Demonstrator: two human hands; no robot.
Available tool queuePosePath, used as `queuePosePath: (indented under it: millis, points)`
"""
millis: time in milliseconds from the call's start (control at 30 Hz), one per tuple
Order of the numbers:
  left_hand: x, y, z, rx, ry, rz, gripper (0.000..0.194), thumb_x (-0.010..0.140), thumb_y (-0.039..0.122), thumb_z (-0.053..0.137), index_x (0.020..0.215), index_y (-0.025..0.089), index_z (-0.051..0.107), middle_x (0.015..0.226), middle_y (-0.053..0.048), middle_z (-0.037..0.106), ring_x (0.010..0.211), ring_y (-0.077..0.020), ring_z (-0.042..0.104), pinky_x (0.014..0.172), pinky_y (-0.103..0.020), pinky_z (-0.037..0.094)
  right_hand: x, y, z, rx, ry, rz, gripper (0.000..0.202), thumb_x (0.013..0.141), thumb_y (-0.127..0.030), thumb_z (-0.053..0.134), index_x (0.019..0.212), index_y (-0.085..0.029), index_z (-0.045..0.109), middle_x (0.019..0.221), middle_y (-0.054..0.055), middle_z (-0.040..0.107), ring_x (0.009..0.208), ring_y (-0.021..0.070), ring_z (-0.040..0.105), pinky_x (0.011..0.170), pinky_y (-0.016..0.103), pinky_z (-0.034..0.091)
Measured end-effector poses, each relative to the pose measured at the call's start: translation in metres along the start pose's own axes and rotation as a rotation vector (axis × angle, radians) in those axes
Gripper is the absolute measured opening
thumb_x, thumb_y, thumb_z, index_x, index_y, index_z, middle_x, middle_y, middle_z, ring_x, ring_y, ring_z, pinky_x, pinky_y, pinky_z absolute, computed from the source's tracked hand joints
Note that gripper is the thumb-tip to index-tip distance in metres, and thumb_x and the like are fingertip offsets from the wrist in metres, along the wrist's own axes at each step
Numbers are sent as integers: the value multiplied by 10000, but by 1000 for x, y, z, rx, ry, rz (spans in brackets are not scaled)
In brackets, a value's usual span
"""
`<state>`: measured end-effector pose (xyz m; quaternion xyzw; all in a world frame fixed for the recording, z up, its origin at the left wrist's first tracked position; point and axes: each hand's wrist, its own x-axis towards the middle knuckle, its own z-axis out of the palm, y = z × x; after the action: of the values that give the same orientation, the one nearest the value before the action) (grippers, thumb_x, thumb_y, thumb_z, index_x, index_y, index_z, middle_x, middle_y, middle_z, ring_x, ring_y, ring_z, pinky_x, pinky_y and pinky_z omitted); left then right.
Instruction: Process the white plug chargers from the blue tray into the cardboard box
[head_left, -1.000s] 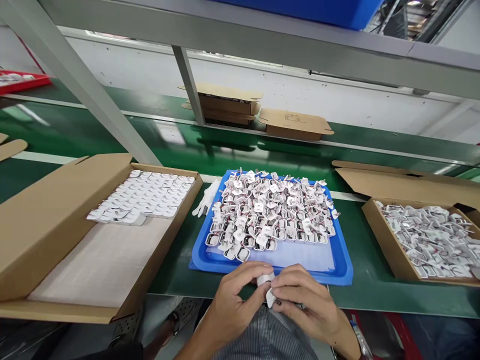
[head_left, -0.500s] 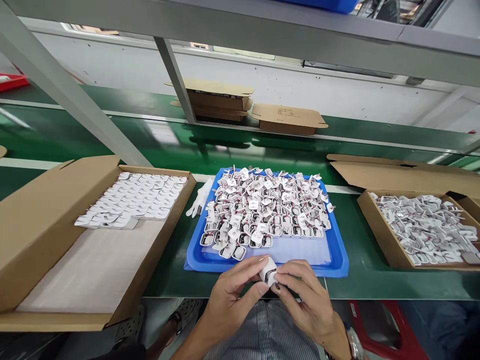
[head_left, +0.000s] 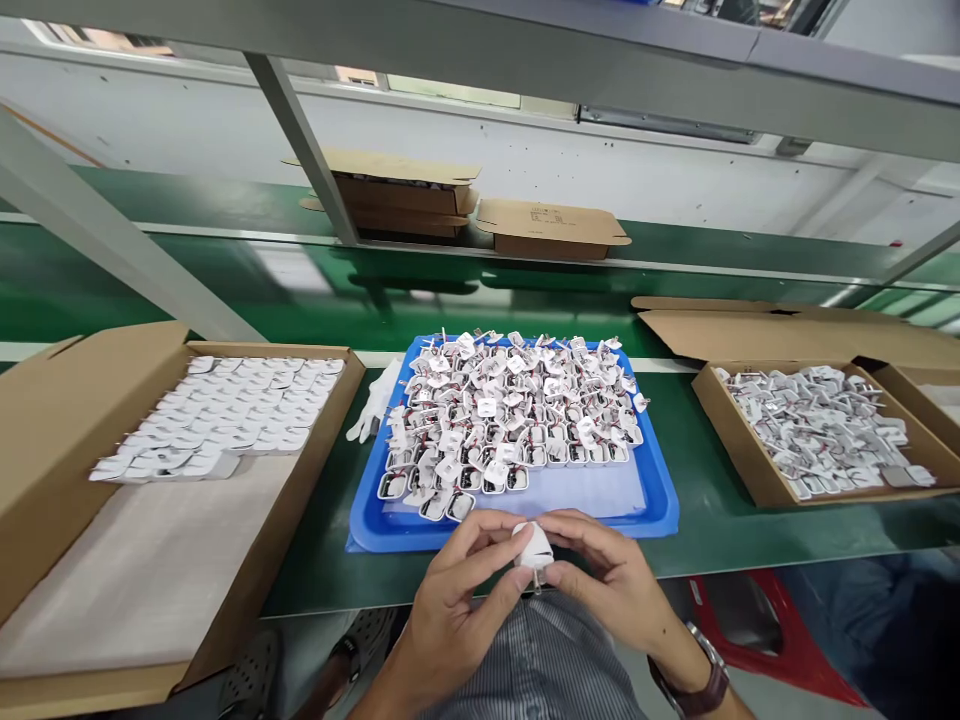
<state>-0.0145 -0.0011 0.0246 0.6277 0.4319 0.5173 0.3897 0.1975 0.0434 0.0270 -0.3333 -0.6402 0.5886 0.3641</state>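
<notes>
L hand point(head_left: 474, 580) is curling approx. half closed, thumb + forefinger pinching a white part point(head_left: 532, 545) from its L side. R hand point(head_left: 604, 560) is also part-closed, thumb pressing nr. the part's lower R, fingertips bearing on its upper R; both are gripping the same pc. White part is sitting btwn the hands, just before the blue tray point(head_left: 664, 508)'s near edge, over the front edge of the bench point(head_left: 326, 540). Its metal prong point(head_left: 537, 581) is pointing down, toward the wearer. Watch point(head_left: 709, 660) is circling R wrist.

Tray is carrying many small cases point(head_left: 517, 410) w/ red wires, crowding its far edge + L side; white sheet point(head_left: 592, 488) is showing along the near edge, toward near R corner. White glove point(head_left: 375, 400) is lying beside tray's L edge.

L carton point(head_left: 300, 500) is standing open, white pcs point(head_left: 240, 405) filling its far end in rows. R carton point(head_left: 739, 460) is holding jumbled white units point(head_left: 817, 425); a grey-brown pc point(head_left: 894, 477) is lying nr. its near R corner.
</notes>
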Motion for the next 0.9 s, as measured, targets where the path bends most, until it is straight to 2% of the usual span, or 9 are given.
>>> queuePosePath:
  millis: [200, 333, 533, 667, 800, 900]
  points:
    - [-2, -1, 1, 55, 2, 40, 481, 970, 101, 650, 1386, 340, 688, 1196, -67, 648, 1098, -194, 701, 906, -267, 628, 5, 0, 2, 33, 42, -28, 347, 930, -291, 791, 1269, -351, 745, 1181, 44, 730, 1114, 178, 716, 1001, 327, 577]
    - [-1, 0, 4, 48, 48, 59, 437, 944, 87, 663, 1310, 318, 723, 1145, -56, 663, 1033, -169, 707, 896, -251, 625, 5, -1, 4, 32, 48, -47, 368, 931, -241, 785, 1279, -350, 735, 1176, 37, 725, 1111, 159, 705, 1000, 303, 567]
    - [-3, -2, 10, 19, 104, 43, 367, 919, 78, 666, 1201, 297, 748, 1075, -56, 673, 960, -175, 714, 830, -271, 635, 1, 4, 7, 254, 2, 64, 467, 911, -189, 797, 1328, -368, 689, 1292, 29, 710, 1204, 185, 725, 1037, 325, 587]
    - [-5, -6, 13, -15, 112, 23, 344, 919, 86, 670, 1170, 305, 760, 1056, -52, 672, 935, -175, 716, 783, -252, 642, 1, 6, 8, 244, 35, 78, 430, 900, -201, 806, 1300, -327, 712, 1258, 43, 731, 1186, 199, 734, 1048, 355, 586]
    - [-6, -15, 13, 16, 86, -23, 314, 959, 147, 670, 1209, 318, 757, 1094, -54, 697, 974, -189, 747, 803, -240, 656, 2, 6, 9, 218, 98, 55, 414, 858, -232, 847, 1251, -313, 744, 1172, 36, 747, 1114, 190, 739, 1035, 362, 582]
    - [-5, -17, 10, 55, 45, -51, 380, 1000, 196, 634, 1352, 331, 682, 1201, -67, 728, 984, -208, 780, 805, -263, 677, 1, 6, 9, 206, 175, 43, 397, 856, -238, 850, 1233, -316, 751, 1146, 28, 748, 1076, 172, 727, 1000, 325, 579]
